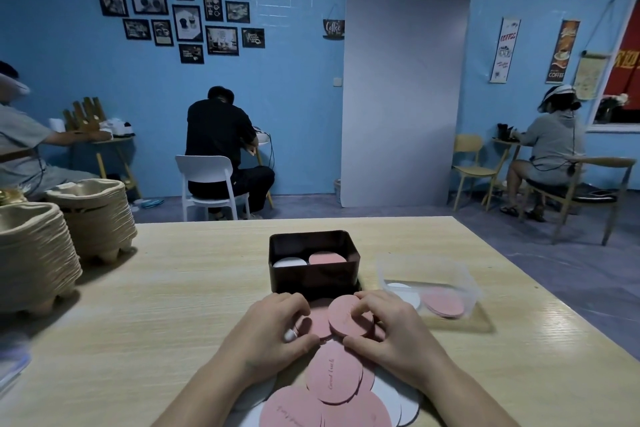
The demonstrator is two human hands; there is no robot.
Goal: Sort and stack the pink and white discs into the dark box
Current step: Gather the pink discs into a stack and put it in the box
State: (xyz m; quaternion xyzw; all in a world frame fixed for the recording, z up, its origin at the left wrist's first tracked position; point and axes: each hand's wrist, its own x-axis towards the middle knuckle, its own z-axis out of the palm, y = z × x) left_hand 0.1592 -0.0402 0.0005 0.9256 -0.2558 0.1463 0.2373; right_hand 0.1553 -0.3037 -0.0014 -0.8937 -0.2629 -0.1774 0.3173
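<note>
The dark box (313,276) stands mid-table with a white stack (289,262) on its left side and a pink stack (327,258) on its right. Just in front of it, my right hand (388,333) grips a small stack of pink discs (346,319), tilted up on edge. My left hand (273,329) rests against other pink discs (318,321) beside that stack, fingers curled. A loose pile of pink discs (334,380) and white discs (389,395) lies between my forearms near the table's front edge.
A clear plastic container (429,282) right of the box holds white and pink discs. Two stacks of pulp cup trays (62,236) stand at the table's left edge. Other people sit at small tables along the blue wall.
</note>
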